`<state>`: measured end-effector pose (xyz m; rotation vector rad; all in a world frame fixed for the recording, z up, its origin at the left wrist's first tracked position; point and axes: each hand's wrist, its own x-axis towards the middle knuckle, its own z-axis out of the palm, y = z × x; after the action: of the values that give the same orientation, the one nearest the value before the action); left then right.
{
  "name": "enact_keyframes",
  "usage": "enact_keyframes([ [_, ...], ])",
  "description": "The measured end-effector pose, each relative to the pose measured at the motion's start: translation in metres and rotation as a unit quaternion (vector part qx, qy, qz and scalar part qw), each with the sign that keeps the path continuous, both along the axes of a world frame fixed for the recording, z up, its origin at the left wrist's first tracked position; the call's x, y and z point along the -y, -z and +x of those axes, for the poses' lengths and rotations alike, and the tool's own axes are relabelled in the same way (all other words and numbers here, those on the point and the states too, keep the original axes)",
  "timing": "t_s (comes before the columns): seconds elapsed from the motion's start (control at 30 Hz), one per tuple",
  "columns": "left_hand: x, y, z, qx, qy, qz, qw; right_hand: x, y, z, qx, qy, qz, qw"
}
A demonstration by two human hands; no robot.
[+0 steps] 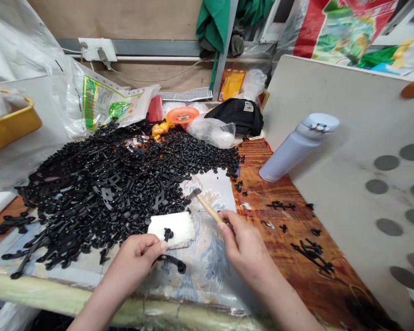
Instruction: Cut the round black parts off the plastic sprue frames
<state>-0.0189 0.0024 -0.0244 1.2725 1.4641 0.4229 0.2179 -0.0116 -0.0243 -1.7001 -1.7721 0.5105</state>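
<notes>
Between the thumb and fingers of my left hand (138, 257) is a small black plastic part (168, 234), its round knob resting over a white block (184, 225). Another stretch of black strip (174, 262) with a round end sticks out below that hand; whether it is the same piece I cannot tell. My right hand (243, 239) is closed around the wooden handle of a small hammer (209, 208). The hammer's dark head points up and left, raised beyond the block's upper right corner and apart from it.
A wide heap of black plastic parts (124, 179) covers the left and back. A pale blue bottle (296, 149) stands at the right by a grey panel (352, 170). Loose black pieces (312, 255) lie on the wooden tabletop (279, 234). Behind are a black bag (239, 115) and orange lid (182, 115).
</notes>
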Motion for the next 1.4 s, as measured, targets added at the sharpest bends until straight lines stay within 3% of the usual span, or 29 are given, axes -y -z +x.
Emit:
enact_keyframes([
  [0.17, 0.004, 0.004, -0.001, 0.023, -0.037, -0.037, 0.998, -0.002, 0.011, -0.004, -0.013, 0.001, -0.07, 0.997],
  [0.3, 0.005, 0.003, -0.001, 0.014, -0.032, -0.046, 0.998, -0.002, 0.015, -0.002, -0.007, -0.002, -0.09, 0.996],
  [0.7, 0.001, 0.005, 0.001, 0.003, 0.002, -0.011, 1.0, 0.003, 0.01, -0.005, -0.03, -0.012, -0.036, 0.999],
  [0.83, 0.002, 0.001, 0.003, 0.041, -0.017, -0.037, 0.998, 0.006, 0.005, -0.008, -0.062, -0.038, 0.003, 0.997],
  [0.97, 0.004, -0.006, 0.005, 0.065, -0.055, -0.082, 0.993, 0.004, 0.008, -0.008, -0.059, -0.055, -0.013, 0.997],
  [1.4, 0.01, -0.009, 0.004, 0.098, -0.093, -0.069, 0.988, 0.004, 0.013, -0.004, -0.049, -0.028, -0.014, 0.998],
])
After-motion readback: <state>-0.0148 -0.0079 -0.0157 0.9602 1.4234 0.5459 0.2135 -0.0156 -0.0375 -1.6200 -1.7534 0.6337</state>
